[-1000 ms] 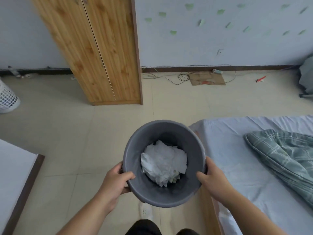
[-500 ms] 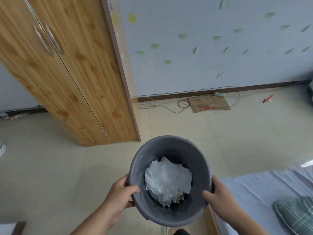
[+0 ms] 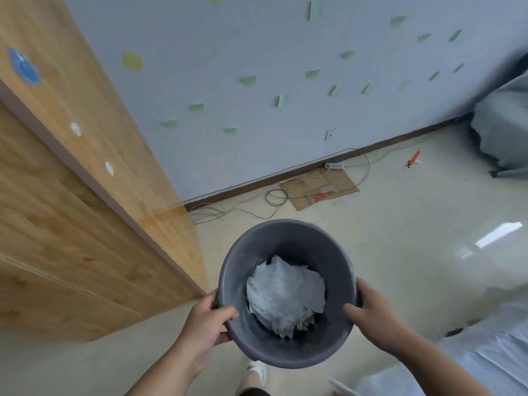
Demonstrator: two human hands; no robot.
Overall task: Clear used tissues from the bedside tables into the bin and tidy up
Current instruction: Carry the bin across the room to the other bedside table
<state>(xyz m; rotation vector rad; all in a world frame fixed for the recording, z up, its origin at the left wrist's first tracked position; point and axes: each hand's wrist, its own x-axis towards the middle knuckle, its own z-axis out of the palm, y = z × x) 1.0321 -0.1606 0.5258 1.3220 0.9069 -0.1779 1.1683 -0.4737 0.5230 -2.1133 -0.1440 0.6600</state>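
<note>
1 bin (image 3: 285, 241): grey, round, held up off the floor (image 3: 400, 238) in front of the person, mouth facing up. Inside: 1 crumpled wad of white tissues (image 3: 285, 292), sitting low in the middle and covering most of the bottom. Can't tell how many pcs. A few pale scraps show under its near edge.

2 hands, both on the bin. L hand (image 3: 205, 324) grips the L rim: thumb hooked over the edge into the bin, fingers curled round the outside. R hand (image 3: 374, 318) grips the R rim the same way, thumb inside, fingers wrapped on the outer wall. Neither hand has hold of anything else.

1 wardrobe (image 3: 71, 224): wood, to the L of the bin, w/ 3 stickers on its side (1 blue, 2 whitish). Wall (image 3: 257, 52): pale blue, well over a dozen green stickers, a couple yellowish, and 1 socket plate (image 3: 330, 134) low down.

On the floor by the skirting: 1 flat cardboard sheet (image 3: 323, 190), 1 power strip (image 3: 334, 166) at its far edge, and loose cables (image 3: 274, 197) coiled just beside it. 1 red item (image 3: 413, 160) lies further R, too small to ID. 1 grey-blue fabric heap (image 3: 503, 132) is at the far R.

1 bed (image 3: 485, 352) w/ a white sheet at bottom R, beside the R forearm. 1 white shoe (image 3: 257, 372) shows below the bin.
</note>
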